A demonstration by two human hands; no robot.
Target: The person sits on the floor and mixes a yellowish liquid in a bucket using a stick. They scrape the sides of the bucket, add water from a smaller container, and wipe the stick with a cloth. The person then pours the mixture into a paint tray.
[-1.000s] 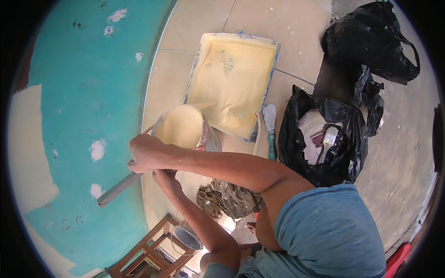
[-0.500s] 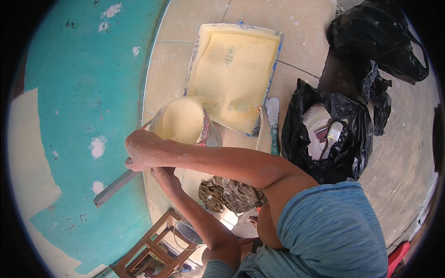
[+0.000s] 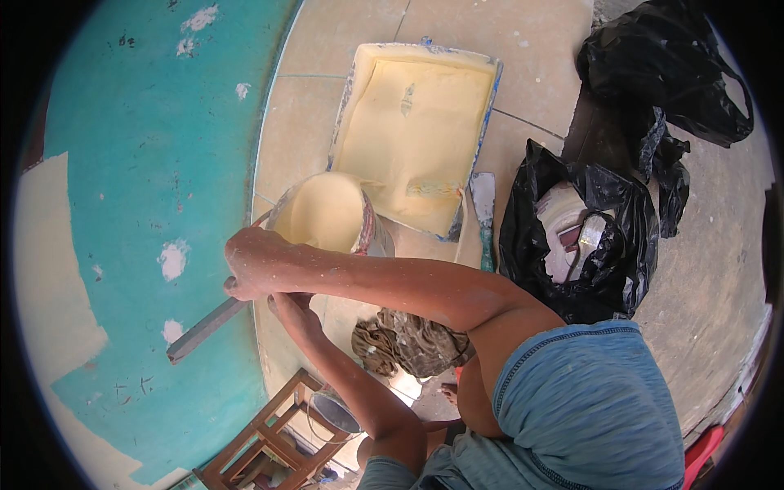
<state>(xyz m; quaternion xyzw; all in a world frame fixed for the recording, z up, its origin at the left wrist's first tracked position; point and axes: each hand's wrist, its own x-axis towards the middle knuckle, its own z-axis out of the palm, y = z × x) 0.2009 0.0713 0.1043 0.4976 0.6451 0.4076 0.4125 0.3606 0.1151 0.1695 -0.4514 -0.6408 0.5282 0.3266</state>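
Note:
My right hand (image 3: 251, 263) is closed around a grey, flat-sided stick (image 3: 204, 331), whose lower end sticks out toward the wall. Just beyond that hand stands a bucket (image 3: 365, 224) with cream paint (image 3: 322, 211) in it and drips down its side. My left hand (image 3: 291, 309) lies under my right forearm, close to the near side of the bucket. Its fingers are mostly hidden, so its grip does not show. Touching or close against the bucket's far right side is a rectangular paint tray (image 3: 346, 94), coated with cream paint.
A teal wall (image 3: 163, 122) with white patches rises at the left. Right of the tray lie a green-handled scraper (image 3: 485, 220) and an open black bag (image 3: 523, 237) holding a brush (image 3: 590, 234). Nearer are a crumpled brown cloth (image 3: 408, 339), a wooden stool (image 3: 282, 416) and a small pail (image 3: 333, 412).
The view has shifted very slightly. My hands and the stick keep nearly the same place beside the bucket.

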